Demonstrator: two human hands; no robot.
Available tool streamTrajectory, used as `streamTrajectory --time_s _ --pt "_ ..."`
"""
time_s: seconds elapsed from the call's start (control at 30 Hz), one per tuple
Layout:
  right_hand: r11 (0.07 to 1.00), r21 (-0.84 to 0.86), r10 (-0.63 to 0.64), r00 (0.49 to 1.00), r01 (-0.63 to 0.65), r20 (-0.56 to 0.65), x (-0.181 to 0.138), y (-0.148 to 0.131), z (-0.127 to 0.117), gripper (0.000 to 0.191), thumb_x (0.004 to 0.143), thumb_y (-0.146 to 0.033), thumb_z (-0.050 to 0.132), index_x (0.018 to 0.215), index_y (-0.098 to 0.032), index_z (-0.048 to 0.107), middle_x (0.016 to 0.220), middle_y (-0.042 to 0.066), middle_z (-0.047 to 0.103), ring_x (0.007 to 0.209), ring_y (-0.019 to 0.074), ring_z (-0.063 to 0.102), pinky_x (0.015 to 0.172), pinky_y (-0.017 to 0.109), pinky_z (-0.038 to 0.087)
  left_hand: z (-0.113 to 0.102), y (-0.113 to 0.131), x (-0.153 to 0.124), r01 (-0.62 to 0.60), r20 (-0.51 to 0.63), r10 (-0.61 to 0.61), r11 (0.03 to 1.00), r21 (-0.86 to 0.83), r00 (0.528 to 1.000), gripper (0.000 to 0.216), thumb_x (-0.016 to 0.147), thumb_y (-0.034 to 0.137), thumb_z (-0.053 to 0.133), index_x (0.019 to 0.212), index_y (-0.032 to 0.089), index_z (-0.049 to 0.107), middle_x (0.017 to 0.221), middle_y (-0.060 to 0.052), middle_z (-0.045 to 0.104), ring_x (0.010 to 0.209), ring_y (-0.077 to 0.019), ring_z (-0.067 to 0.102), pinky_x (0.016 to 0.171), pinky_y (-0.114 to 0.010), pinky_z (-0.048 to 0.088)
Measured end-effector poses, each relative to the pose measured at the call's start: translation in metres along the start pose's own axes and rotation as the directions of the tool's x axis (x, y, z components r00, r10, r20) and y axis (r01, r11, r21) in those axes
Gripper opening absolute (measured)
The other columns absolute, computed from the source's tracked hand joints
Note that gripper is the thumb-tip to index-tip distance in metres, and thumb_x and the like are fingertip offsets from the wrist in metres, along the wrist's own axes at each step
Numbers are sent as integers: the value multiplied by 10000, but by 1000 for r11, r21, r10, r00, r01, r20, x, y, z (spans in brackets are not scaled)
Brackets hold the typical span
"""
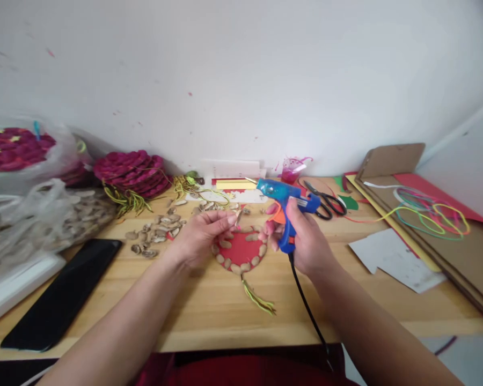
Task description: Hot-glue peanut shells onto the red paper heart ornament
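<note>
Glue is the hazard: your left hand [200, 230] pinches a shell [237, 216] near the glue gun [282, 193] nozzle (right hand [308, 244] clamped round its grip), so fingertips may burn.

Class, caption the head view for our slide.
Right hand grips blue glue gun; left hand pinches shell above red disc.

Your light wooden tabletop [209, 316] carries a flat black rectangular slab [60, 292] at your left, with loose pale nut shells [156, 233] scattered beyond it. In the middle lies a red paper disc ringed with shells [241, 249], its yellow-green tassel [260, 300] trailing toward you. Black-handled scissors [326, 203], a white paper sheet [394, 260] and brown cardboard sheets [459, 257] lie to your right.
</note>
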State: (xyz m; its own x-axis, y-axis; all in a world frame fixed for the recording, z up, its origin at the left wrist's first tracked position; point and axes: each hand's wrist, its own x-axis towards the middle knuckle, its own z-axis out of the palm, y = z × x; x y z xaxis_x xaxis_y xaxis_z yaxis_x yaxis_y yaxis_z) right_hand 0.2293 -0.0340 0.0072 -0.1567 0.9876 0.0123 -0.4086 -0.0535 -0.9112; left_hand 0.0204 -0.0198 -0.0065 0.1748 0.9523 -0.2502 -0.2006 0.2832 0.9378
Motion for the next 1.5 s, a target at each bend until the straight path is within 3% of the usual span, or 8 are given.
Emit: streamTrajectory --time_s 0.13,0.3,0.47,0.67,0.9,1.5 --pt "1000 -19 -16 989 19 148 -8 -1 -1 449 947 -640 619 951 -197 689 764 57 717 617 176 722 447 211 455 -5 8 0 10 95 15 966 -257 995 415 571 395 999 701 129 709 630 10 621 527 -57 515 503 -153 443" --pt "991 -111 -58 984 78 169 -16 -1 1 420 968 -597 615 897 -189 685 914 97 744 590 161 709 420 213 399 -7 10 -2 15 149 38 940 -341 988 412 627 364 982 690 119 657 657 1 604 558 -59 506 525 -152 456" --pt "969 -217 -95 990 116 101 -21 -2 0 392 959 -584 634 907 -199 686 941 100 753 520 132 644 428 237 374 -9 9 -2 -10 165 72 937 -349 984 383 684 345 954 699 123 641 667 -6 608 583 -67 516 554 -154 454" --pt "901 -405 -111 986 153 125 -24 2 -5 420 1006 -567 563 922 -193 732 619 59 699 458 139 526 453 272 376 -9 10 -3 -24 177 88 940 -339 980 372 706 359 938 709 114 658 663 -8 605 565 -65 498 544 -166 438" --pt "850 -465 -196 968 248 156 -26 -4 1 397 1002 -541 589 888 -183 718 711 73 742 500 126 579 464 256 398 -8 11 -2 -31 165 89 945 -326 982 385 673 365 957 700 99 679 659 -17 608 580 -65 514 547 -159 425" --pt "834 -505 -167 974 222 152 -25 -6 3 417 999 -557 578 876 -182 712 678 67 738 489 142 580 472 273 426 -8 10 -2 -20 175 83 942 -334 981 348 702 342 938 700 102 687 658 -18 600 575 -67 504 542 -159 432"
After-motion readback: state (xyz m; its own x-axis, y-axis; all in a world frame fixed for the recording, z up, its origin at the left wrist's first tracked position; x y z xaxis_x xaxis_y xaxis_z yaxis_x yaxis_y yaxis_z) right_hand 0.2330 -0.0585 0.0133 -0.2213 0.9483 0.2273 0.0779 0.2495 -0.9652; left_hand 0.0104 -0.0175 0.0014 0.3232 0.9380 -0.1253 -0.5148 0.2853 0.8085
